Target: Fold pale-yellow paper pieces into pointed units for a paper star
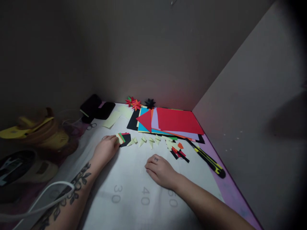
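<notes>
On our side of the row of 4 folded pale pieces [143, 141], our right hand [161, 172] rests with fingers curled; we cannot tell whether it holds anything. Right of the row lie a yellow-black cutter [208, 161] and paper scraps [172, 145]. Left of it, our left hand [107, 146], fingers drawn together, touches small coloured papers [126, 140]; we cannot tell its grip. Beyond the row we see large sheets [179, 121], then 3 paper stars [136, 105].

The flat white work surface [130, 212] bears grey numerals at its near side: "30" [117, 194] left, "40" [145, 196] right of it. A third numeral [173, 202], further right, is partly covered.
</notes>
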Motion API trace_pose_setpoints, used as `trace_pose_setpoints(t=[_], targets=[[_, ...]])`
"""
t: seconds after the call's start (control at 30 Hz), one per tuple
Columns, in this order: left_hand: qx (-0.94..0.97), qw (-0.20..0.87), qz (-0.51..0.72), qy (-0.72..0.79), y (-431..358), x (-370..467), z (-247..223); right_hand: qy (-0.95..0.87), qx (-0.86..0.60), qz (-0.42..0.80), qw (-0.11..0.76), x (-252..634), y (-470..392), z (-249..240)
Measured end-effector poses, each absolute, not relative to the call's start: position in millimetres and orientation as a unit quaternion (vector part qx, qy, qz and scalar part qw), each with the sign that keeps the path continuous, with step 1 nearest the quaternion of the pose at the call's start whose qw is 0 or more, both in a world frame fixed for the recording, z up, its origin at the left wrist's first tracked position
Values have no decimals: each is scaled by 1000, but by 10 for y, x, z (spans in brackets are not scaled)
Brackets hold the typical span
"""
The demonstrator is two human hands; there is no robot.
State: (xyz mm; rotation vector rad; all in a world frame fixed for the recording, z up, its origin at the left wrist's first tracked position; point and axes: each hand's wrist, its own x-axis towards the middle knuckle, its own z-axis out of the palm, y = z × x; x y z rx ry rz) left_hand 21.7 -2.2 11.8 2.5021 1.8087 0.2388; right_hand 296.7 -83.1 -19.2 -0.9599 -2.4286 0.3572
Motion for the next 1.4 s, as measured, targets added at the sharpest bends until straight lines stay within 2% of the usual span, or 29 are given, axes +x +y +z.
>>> trace_pose_setpoints(t=[0.33,0.47,0.77,0.97,1.1,1.4], targets=[[804,-61,-39,590,-189,514,174,-889,-351,148,253,2958,-811,-186],[801,-50,-63,593,-220,567,187,-892,-349,147,247,2962,-808,-168],[815,-9,-62,576,-220,434,220,-884,-349,171,259,2966,-803,-170],[770,4,55,636,-56,195,115,-882,-343,181,266,2974,-788,-172],[762,37,64,644,6,105,98,-881,-342,184,269,2976,-787,-161],[710,-42,46,702,-17,68,154,-882,-340,186,267,2989,-780,-186]])
